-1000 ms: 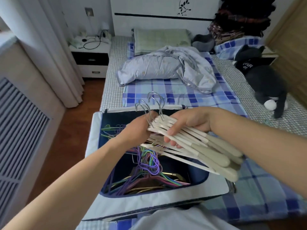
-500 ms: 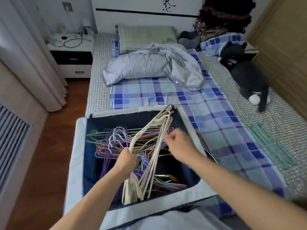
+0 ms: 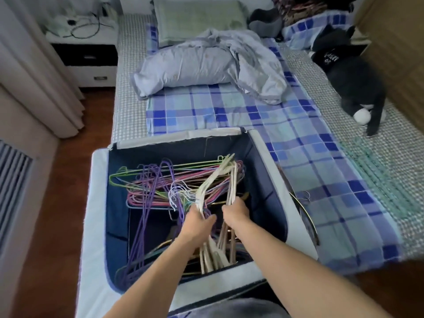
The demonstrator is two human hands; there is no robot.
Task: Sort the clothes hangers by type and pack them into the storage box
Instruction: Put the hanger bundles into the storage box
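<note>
Cream hangers (image 3: 220,180) — one bundle, standing inside the storage box (image 3: 270,157) toward its right wall, over the coloured wire hangers (image 3: 146,180). Left hand (image 3: 198,222) and right hand (image 3: 236,213) both curled round it. Advice: lower level, hooks aligned — keep it clear of the wire pile.

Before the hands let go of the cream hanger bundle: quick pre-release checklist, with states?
1. Left hand grips cream hangers: ok.
2. Right hand grips the bundle too: ok.
3. Bundle inside storage box: ok.
4. Bundle kept apart from coloured wire hangers: not ok, it lies across them.
5. Bundle's lower end resting on box bottom: cannot tell.
6. All hangers packed: not ok, some metal hangers lie on the bed outside the box.
</note>
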